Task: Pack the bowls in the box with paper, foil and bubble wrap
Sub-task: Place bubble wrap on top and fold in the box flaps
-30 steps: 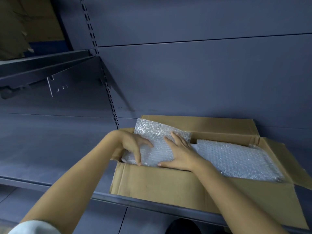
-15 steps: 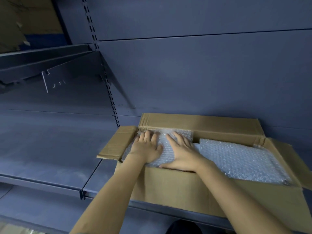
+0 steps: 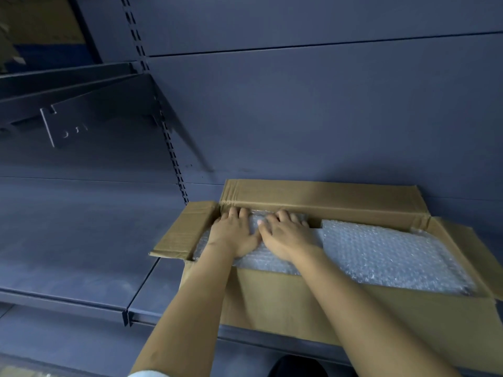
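A person's left hand (image 3: 234,235) and right hand (image 3: 288,238) are pressing down side by side, fingers extended and gripping nothing, on the left end of bubble wrap (image 3: 381,254) lying inside an open cardboard box (image 3: 299,303) sitting on a dark metal shelf (image 3: 81,254).

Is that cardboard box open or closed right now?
Open. The cardboard box has its flaps folded back, and bubble wrap shows inside.
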Demonstrator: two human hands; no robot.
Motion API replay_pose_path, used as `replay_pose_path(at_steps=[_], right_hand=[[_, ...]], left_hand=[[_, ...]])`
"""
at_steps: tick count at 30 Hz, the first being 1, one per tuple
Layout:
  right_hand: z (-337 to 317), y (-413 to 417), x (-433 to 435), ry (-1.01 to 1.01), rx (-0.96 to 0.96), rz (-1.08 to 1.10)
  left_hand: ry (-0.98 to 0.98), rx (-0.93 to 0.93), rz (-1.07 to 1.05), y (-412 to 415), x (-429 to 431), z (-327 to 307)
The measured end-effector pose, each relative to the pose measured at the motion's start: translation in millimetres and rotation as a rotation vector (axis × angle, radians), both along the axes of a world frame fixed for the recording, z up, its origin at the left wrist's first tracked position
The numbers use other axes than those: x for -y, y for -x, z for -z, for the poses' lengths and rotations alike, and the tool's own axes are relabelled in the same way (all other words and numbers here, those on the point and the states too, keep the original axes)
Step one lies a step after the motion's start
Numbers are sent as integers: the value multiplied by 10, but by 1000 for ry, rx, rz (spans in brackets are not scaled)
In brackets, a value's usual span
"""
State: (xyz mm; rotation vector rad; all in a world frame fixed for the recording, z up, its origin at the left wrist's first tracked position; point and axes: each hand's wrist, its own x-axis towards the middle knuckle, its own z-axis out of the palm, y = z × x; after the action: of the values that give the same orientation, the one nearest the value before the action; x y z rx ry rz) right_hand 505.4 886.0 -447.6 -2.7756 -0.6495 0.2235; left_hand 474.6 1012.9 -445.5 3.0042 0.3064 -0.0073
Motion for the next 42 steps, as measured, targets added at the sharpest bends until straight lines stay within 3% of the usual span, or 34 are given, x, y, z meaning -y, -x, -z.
replay_pose_path(at_steps=[4, 7, 20, 23, 25, 29, 33, 38, 42], right_hand=[[-27, -41, -79, -27, -17, 67], [-27, -41, -71, -58, -37, 97], [1, -53, 8, 45, -23, 148], [-44, 50, 123, 24, 23, 49], [-116, 125, 261, -49, 14, -103], [-259, 197, 489, -6, -242, -336], [-256, 149, 519, 99, -252, -367], [-126, 188, 534, 53, -36, -377], [-88, 227, 512, 26, 38, -368]], left_hand=[[54, 10, -50, -19, -7, -16], [-10, -3, -82, -12, -8, 1], [6, -18, -128, -46, -44, -15], [-29, -20, -62, 29, -30, -58], [48, -44, 26, 99, -77, -100], [294, -303, 183, 322, -217, -351], [150, -501, 236, 442, -224, -586], [-61, -411, 232, 297, -299, -297], [-122, -387, 229, 273, -318, -198]])
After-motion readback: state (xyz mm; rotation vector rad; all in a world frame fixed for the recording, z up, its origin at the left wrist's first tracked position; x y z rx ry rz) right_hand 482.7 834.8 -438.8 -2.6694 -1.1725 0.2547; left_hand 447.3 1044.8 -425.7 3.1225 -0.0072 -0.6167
